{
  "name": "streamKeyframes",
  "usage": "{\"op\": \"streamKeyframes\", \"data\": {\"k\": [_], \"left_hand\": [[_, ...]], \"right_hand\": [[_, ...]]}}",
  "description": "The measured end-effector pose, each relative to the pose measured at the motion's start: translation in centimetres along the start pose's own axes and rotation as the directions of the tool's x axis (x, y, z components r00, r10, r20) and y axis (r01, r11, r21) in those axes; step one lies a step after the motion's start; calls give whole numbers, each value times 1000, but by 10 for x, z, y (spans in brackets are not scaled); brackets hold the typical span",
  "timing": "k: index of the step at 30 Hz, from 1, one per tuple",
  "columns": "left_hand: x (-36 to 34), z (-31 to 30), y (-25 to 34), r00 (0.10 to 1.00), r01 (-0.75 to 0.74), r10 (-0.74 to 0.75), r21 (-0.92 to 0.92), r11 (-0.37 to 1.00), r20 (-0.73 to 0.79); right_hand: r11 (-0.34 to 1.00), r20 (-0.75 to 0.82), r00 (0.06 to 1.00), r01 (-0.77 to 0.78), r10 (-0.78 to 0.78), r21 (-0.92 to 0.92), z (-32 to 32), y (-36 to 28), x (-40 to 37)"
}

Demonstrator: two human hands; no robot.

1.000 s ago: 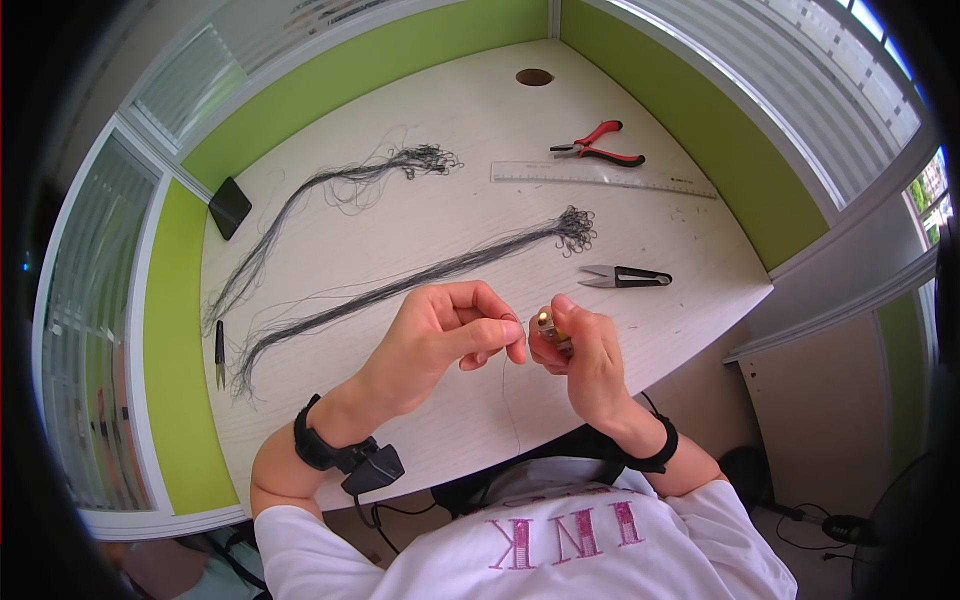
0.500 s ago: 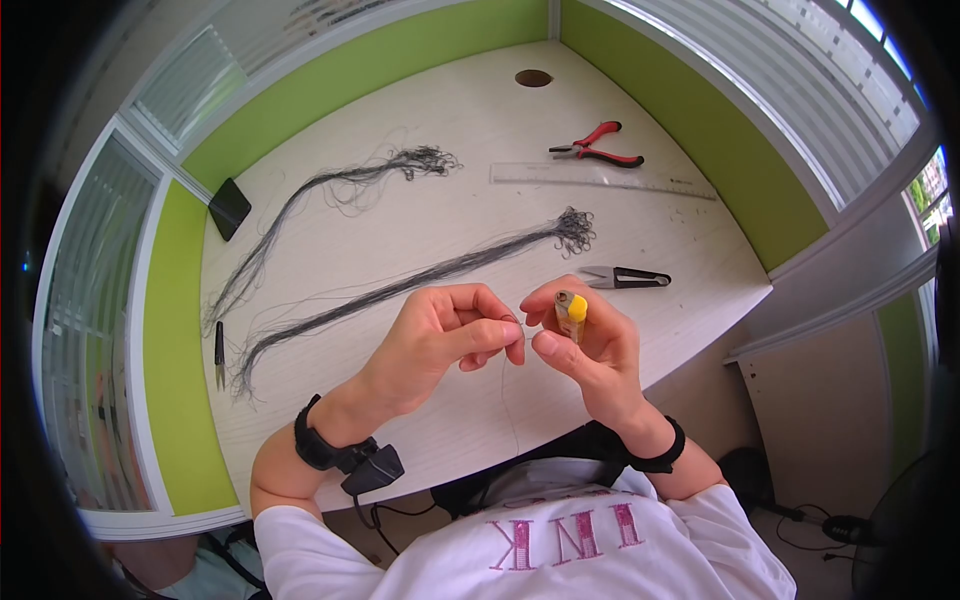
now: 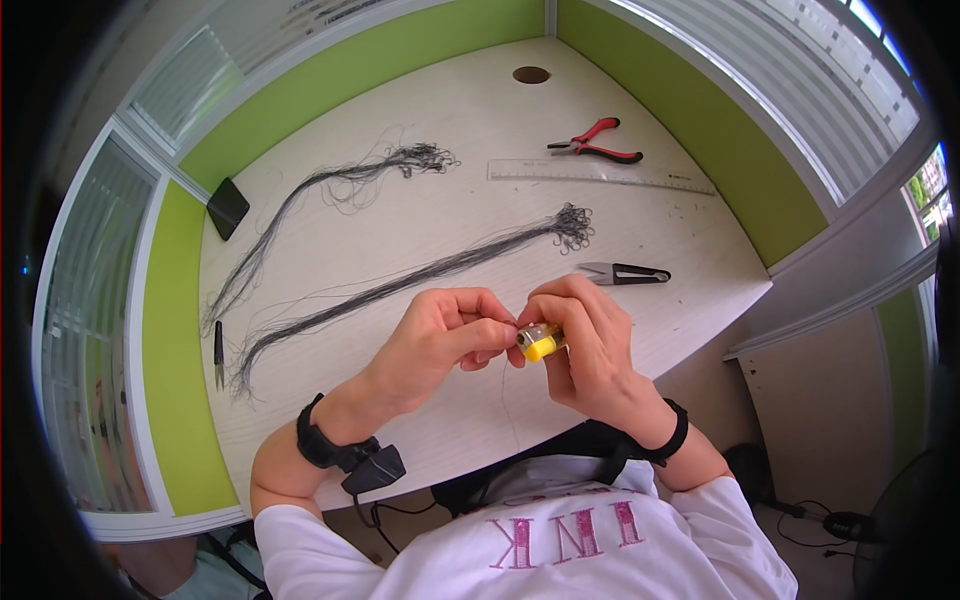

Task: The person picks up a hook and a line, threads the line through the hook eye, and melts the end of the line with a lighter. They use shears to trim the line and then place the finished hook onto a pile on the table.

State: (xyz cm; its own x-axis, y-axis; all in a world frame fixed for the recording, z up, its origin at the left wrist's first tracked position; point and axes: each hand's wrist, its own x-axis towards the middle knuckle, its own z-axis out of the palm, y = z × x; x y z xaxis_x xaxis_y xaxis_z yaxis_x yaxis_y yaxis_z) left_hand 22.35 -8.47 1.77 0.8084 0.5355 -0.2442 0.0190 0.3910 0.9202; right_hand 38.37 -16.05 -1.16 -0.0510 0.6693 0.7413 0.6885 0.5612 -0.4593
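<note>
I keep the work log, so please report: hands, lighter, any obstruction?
Left hand pinching thin line. Right hand gripping yellow lighter, close to left hand. Nothing visibly blocking hands.

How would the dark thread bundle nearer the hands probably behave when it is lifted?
The thread bundle would probably sag: its strands look thin and curve at one end. Stray ones alongside may tangle. Its hook-like ends, crowded together, may interlock.

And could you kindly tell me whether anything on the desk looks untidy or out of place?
Yes, slightly: the far bundle looks loose and loopy, whereas the near bundle lies much straighter. There are also small dark bits scattered near the right end of the ruler, like stray scraps.
</note>
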Motion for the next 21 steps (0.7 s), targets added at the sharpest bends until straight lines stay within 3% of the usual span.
{"op": "streamKeyframes", "data": {"k": [4, 7, 9, 15, 21], "left_hand": [[-2, -1, 4, 1000, 12, -12, 35, 999, 6], [-4, 1, 9, 1000, -9, 8, 67, 998, 17], [-2, -2, 8, 1000, -16, 17, 50, 999, -6], [-2, -1, 7, 1000, -5, 5, 9, 1000, -2], [-1, -3, 5, 1000, 14, -13, -20, 1000, 18]], "right_hand": [[1000, -14, 1000, 2, -2, -11, -2, 2, 3], [992, -122, 991, -71, 58, -108, -11, 11, 7], [984, -55, 994, -80, 90, 162, -18, 3, 9], [990, -6, 998, 57, -56, 127, -12, 8, 7], [980, 47, 979, 199, -197, -30, -15, 9, 9]]}}
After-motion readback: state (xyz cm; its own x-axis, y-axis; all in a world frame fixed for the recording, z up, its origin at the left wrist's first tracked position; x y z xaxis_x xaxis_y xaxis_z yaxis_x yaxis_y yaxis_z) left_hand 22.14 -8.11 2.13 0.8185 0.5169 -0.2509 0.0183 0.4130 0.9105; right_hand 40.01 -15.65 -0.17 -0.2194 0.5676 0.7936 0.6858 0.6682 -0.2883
